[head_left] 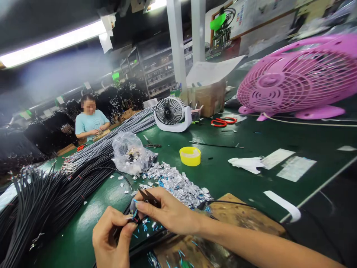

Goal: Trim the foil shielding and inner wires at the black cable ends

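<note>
My left hand (113,236) is closed, thumb and forefinger pinching the thin colored wires (134,215) at a cable end. Right beside it, my right hand (167,212) is closed too, its thumb and fingertips at the same wires. A dark tool with pointed blades (149,197) sticks out from the right hand's fingers; its handle is hidden, so its exact kind does not show. Beyond the hands lies a heap of silver foil scraps (181,184) mixed with blue wire bits. Below them is a worn wooden board (237,216) with blue snippets near it.
Bundles of black cables (41,201) and grey cables (111,137) lie at left. A plastic bag (126,149), yellow ring (190,156), white fan (170,113), red-handled scissors (223,121) and large pink fan (292,78) stand farther back. Another person (93,119) sits across the table.
</note>
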Motion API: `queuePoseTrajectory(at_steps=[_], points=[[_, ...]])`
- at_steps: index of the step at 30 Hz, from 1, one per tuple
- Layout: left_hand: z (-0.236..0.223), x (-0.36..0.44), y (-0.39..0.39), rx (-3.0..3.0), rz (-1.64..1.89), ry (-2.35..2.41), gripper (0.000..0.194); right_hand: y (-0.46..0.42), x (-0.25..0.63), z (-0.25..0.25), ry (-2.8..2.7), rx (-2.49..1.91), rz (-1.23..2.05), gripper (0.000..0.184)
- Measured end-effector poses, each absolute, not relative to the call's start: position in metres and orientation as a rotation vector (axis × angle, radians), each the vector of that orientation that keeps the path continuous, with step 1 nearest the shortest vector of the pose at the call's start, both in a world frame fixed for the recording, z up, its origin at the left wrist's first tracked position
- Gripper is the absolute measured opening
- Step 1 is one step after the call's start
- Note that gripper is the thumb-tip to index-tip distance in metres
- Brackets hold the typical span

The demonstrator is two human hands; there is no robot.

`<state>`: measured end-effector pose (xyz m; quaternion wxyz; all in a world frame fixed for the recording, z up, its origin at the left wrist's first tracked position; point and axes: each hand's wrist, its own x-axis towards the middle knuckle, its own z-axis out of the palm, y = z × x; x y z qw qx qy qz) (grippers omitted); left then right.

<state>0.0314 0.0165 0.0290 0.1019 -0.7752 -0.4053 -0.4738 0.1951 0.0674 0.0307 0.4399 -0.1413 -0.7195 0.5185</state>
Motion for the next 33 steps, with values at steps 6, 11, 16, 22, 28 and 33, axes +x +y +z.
queuePoseTrajectory(at_steps=[6, 11, 16, 22, 28, 33], points=[[0.033, 0.038, 0.005, -2.116, -1.466, -1.298, 0.021, 0.065, 0.198, 0.027, -1.803, -0.485, 0.909, 0.034], [0.028, 0.038, 0.005, -2.068, -1.488, -1.206, 0.02, 0.065, 0.198, 0.023, -1.902, -0.508, 0.73, 0.031], [0.029, 0.037, 0.005, -2.004, -1.42, -1.184, 0.019, 0.065, 0.198, 0.022, -1.917, -0.502, 0.773, 0.036], [0.031, 0.033, 0.004, -1.97, -1.168, -1.169, 0.019, 0.065, 0.197, 0.024, -1.962, -0.469, 0.776, 0.04], [0.026, 0.04, 0.007, -1.869, -1.211, -1.158, 0.019, 0.066, 0.195, 0.027, -1.963, -0.456, 0.796, 0.043], [0.024, 0.039, 0.007, -1.868, -1.191, -1.157, 0.015, 0.066, 0.196, 0.027, -1.959, -0.465, 0.81, 0.044]])
